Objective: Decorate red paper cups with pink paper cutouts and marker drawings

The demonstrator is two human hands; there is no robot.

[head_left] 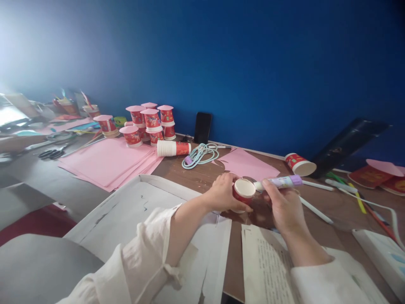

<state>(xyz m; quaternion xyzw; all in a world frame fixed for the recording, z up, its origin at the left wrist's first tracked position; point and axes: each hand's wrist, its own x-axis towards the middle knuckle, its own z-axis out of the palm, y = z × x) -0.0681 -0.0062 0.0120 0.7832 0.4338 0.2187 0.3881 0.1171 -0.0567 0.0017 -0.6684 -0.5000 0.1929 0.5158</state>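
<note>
In the head view my left hand (223, 192) is wrapped round a red paper cup (244, 190), which stands bottom up on the brown table. My right hand (283, 207) grips a glue stick (280, 182) with a purple end. The stick lies almost level, its pale tip at the right side of the cup's raised base. Whether tip and cup touch, I cannot tell. Behind the cup lies a cut sheet of pink paper (248, 162). Another red cup (299, 164) rests on its side further right.
Red cups with pink paper discs (152, 120) are stacked at the back, near nested cups (174, 148) and a coiled cable (201, 156). Pink sheets (107, 160) lie left, by scissors (53, 152). A white tray (139, 179), a printed booklet (265, 261) and a phone (203, 126) are close by.
</note>
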